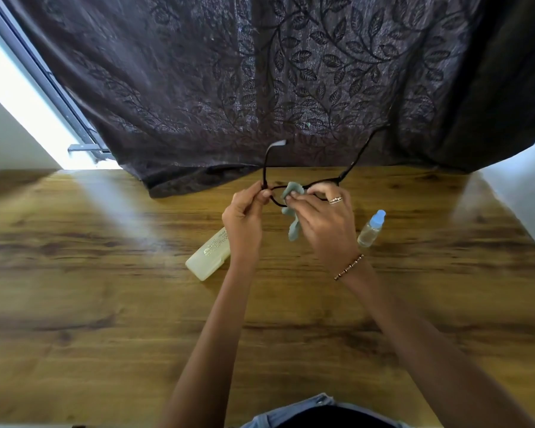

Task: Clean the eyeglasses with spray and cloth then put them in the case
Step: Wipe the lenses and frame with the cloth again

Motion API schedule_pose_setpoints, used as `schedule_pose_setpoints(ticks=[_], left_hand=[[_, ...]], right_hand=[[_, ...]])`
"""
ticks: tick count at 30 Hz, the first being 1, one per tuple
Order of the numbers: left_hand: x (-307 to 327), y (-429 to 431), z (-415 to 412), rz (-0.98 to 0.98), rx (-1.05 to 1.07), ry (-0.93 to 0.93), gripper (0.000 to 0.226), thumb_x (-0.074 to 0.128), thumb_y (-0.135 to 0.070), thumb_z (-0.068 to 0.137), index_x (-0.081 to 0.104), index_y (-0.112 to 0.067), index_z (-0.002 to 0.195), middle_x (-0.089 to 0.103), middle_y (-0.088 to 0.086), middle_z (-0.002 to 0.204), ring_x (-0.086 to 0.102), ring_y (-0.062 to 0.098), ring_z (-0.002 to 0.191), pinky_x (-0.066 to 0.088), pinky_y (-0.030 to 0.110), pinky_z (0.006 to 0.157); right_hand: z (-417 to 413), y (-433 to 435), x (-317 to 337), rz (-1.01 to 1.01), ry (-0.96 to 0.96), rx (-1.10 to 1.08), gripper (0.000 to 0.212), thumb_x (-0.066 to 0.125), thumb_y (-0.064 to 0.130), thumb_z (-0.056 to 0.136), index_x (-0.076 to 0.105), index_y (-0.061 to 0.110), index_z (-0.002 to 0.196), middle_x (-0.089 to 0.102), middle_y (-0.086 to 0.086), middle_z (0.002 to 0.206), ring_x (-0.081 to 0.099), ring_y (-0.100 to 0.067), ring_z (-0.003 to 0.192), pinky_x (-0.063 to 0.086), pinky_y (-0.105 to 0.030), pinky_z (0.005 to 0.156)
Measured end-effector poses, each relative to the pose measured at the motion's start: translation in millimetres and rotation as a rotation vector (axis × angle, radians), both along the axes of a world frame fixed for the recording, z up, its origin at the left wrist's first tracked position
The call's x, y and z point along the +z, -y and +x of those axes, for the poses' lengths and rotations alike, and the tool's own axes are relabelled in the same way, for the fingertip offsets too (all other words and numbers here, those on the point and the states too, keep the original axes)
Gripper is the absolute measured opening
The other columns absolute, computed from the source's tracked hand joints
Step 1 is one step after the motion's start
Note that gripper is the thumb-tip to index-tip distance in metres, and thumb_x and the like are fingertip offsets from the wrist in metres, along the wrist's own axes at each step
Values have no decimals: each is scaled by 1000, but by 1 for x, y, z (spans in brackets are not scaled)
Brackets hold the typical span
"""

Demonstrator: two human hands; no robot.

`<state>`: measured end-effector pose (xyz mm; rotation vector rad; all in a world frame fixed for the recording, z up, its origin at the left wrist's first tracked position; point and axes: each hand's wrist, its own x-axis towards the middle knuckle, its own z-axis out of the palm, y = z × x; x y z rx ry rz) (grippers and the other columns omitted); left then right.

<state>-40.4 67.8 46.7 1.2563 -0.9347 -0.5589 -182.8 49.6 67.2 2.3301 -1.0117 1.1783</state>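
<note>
Black-framed eyeglasses (349, 171) are held above the table with both temples unfolded and pointing away from me. My left hand (243, 220) pinches the frame at its left hinge. My right hand (325, 223) presses a grey-blue cloth (292, 208) against a lens near the bridge; the cloth's tail hangs down between my hands. A pale translucent case (209, 257) lies closed on the table below my left hand. A small clear spray bottle (370, 230) with a blue cap lies to the right of my right hand.
The wooden table (105, 304) stretches wide around my arms. A dark leaf-patterned curtain (260, 88) hangs at the far edge and drapes onto the tabletop. A bright window frame (44, 97) runs along the left.
</note>
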Motion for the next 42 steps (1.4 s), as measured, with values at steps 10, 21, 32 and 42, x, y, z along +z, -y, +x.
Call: schedule_pose_setpoints(ticks=[10,21,32,42], left_hand=[[34,20,33,529,-525,5,48,46,-52,95,73,-13,104,74,4,101,67,14,90,51,31,86],[49,42,35,716,-816,242,13,64,-25,91,73,-16,88,65,4,78,57,13,68,41,25,62],[41,37,38,630,-685,398,20,55,-25,95,67,-21,80,65,1,82,57,9,79,41,25,81],[24,32,24,606,-652,399,17,50,-27,97,67,-24,92,64,-9,87,56,9,88,41,25,79]], right_hand=[[-5,-3,-11,7,-38,90,18,76,17,80,75,14,98,73,9,95,53,-14,97,40,-34,86],[-16,-3,-18,284,-72,294,25,63,6,83,72,9,106,72,1,104,50,-14,102,54,-36,82],[-27,-4,-12,676,715,79,16,60,12,92,67,13,106,69,5,100,67,-8,89,58,-34,76],[-16,-1,-6,705,758,83,27,72,0,80,66,9,104,61,-1,109,64,-5,97,54,-15,78]])
